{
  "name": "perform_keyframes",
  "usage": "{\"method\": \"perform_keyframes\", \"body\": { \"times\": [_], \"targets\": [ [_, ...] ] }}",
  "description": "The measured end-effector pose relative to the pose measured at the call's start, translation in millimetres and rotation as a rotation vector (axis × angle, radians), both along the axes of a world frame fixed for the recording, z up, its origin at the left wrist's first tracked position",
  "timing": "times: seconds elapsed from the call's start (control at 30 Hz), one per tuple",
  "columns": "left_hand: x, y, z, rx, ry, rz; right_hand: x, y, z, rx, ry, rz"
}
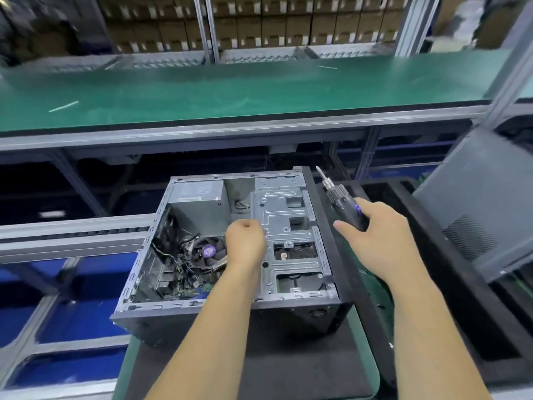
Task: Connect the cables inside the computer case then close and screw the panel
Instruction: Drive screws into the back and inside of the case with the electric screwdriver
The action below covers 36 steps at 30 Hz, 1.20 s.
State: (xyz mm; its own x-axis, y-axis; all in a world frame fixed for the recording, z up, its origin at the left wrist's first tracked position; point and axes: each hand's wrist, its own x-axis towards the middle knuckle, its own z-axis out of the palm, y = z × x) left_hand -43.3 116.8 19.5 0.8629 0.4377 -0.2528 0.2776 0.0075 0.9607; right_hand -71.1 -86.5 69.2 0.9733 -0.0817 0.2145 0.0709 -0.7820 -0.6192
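Note:
An open computer case [161, 220] lies on its side on a small stand, its inside facing up. Inside I see the power supply [199, 203], a CPU fan [209, 251] with loose cables [176, 259] around it, and a metal drive cage [288, 226]. My left hand [245, 241] reaches into the case between the fan and the cage, fingers curled; what they hold is hidden. My right hand [383, 235] grips a black electric screwdriver [343, 202] above the case's right edge, bit pointing up and away. The dark side panel [473, 203] leans at the right.
A long green conveyor table [230, 88] runs across behind the case, with shelves of cardboard boxes [259, 24] beyond. Metal rails [72, 235] extend to the left, blue bins [80, 313] below them. The case rests on a black mat [288, 356].

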Motion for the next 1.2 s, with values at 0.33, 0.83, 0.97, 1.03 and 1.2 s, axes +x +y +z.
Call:
{"method": "perform_keyframes", "body": {
  "times": [0.33, 0.83, 0.97, 1.03, 1.2],
  "targets": [
    [15, -34, 30, -0.542, 0.207, -0.403, 7, 29, -17, -0.026, 0.015, 0.146],
    [28, -60, 3, -0.318, 0.186, -0.264, -47, 62, -43, 0.569, -0.508, -0.14],
    [36, -54, 11, -0.556, 0.201, -0.2, -65, 95, -61, 1.44, 0.026, -0.255],
    [33, -53, 13, -0.603, 0.216, -0.243, -56, 91, -62, 1.521, -0.061, -0.251],
    [12, -50, 20, -0.662, 0.293, -0.39, -29, 71, -50, 1.502, -0.213, -0.277]
  ]
}}
